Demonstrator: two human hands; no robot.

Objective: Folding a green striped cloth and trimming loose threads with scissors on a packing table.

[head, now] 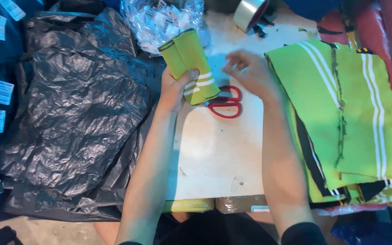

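Meanwhile left hand (pixel 174 88) grips folded lime cuff (pixel 189 66) below clear tag bag (pixel 159 20); right hand (pixel 248 72) loose.

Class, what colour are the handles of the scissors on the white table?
The scissors have red handles, seen in the head view.

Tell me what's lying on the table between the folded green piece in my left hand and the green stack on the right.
Red-handled scissors lie there on the white table, below the right hand, in the head view.
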